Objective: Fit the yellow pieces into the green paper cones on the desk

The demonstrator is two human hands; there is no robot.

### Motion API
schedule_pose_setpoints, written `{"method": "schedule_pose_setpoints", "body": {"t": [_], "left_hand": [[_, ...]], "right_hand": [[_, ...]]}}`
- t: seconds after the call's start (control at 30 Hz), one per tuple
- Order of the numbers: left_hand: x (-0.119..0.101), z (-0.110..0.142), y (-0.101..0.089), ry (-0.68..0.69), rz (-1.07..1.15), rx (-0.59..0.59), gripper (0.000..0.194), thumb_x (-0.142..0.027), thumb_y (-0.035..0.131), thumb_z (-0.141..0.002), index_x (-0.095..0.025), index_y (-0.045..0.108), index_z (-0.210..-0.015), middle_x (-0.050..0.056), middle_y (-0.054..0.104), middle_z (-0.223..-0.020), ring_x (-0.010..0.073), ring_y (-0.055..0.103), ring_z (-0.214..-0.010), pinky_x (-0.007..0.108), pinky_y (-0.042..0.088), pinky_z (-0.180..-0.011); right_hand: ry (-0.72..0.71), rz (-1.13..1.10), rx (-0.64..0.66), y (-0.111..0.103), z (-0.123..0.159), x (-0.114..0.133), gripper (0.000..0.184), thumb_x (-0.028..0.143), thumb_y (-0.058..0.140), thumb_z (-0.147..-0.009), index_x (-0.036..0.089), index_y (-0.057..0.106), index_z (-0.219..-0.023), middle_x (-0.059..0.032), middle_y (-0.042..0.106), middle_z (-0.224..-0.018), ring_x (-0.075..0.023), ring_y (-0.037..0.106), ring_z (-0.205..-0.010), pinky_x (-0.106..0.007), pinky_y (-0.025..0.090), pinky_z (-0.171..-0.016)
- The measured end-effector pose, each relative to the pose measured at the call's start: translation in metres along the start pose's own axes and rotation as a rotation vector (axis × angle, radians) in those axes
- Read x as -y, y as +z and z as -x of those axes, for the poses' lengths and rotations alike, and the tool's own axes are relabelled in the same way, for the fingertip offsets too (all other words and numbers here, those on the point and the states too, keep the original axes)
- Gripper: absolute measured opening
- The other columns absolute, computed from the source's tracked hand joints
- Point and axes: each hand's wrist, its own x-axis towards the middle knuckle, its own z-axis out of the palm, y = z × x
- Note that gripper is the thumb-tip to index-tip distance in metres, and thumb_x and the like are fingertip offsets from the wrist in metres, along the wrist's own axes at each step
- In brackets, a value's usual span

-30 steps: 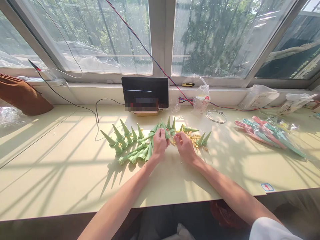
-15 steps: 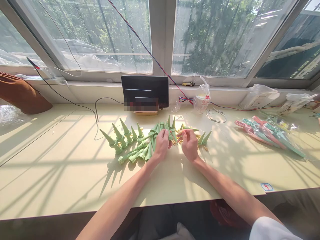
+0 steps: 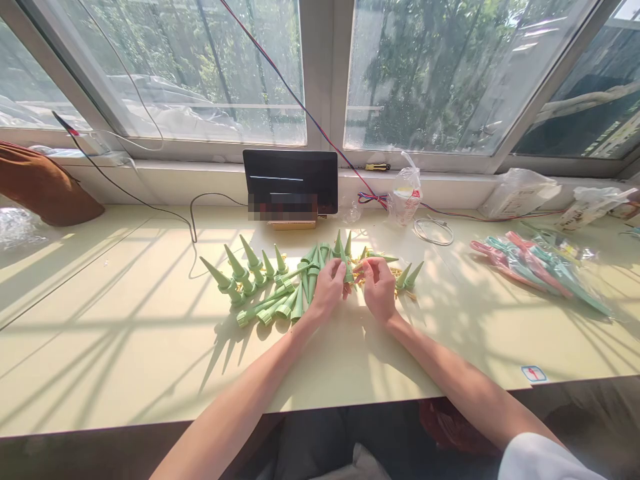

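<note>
My left hand (image 3: pixel 330 287) is closed around a green plastic cone-shaped spike (image 3: pixel 349 270), its pointed end up. Close on its right, my right hand (image 3: pixel 379 287) is pinched at the fingertips, facing the spike. Whatever sits in that pinch is too small to make out. To the left, several green spikes (image 3: pixel 273 310) lie fanned out on the table, while short pointed green pieces (image 3: pixel 240 267) stand in a slanting row behind them. Small yellowish pieces (image 3: pixel 399 273) are scattered behind and beside my right hand, next to two upright green cones (image 3: pixel 411 277).
A dark tablet (image 3: pixel 293 177) stands at the back on a small support. Behind my right hand are a bagged cup (image 3: pixel 404 197) and a coiled white cable (image 3: pixel 433 231). Packed pink and teal items (image 3: pixel 540 267) lie at the right. A brown bag (image 3: pixel 43 187) occupies the far left.
My left hand has shifted slightly right, bringing the green spike nearer my right hand. The right hand stays almost where it was, still pinched.
</note>
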Motion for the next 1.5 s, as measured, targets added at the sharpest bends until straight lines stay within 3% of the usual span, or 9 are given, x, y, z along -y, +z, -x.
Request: {"method": "schedule_pose_setpoints", "body": {"t": [1.07, 1.5], "left_hand": [[0.0035, -0.002, -0.0008, 0.029, -0.056, 0.001, 0.029, -0.047, 0.055, -0.091, -0.018, 0.052, -0.094, 0.0, 0.057, -0.081, 0.0061, 0.051, -0.041, 0.022, 0.039, -0.037], [-0.0002, -0.0011, 0.0003, -0.025, 0.067, -0.043, 0.029, -0.046, 0.058, -0.089, -0.018, 0.05, -0.089, -0.002, 0.054, -0.076, 0.0077, 0.053, -0.041, 0.022, 0.039, -0.035]], "right_hand": [[-0.055, -0.016, 0.014, -0.0024, -0.0003, -0.0004, 0.016, 0.034, 0.051, -0.097, 0.021, 0.059, -0.094, -0.0035, 0.067, -0.084, -0.0168, 0.065, -0.074, -0.032, 0.054, -0.071], [-0.003, -0.033, 0.038, -0.0013, -0.0006, 0.001, 0.016, 0.035, 0.052, -0.096, 0.021, 0.059, -0.092, -0.0059, 0.069, -0.097, -0.0163, 0.067, -0.072, -0.032, 0.056, -0.069]]}}
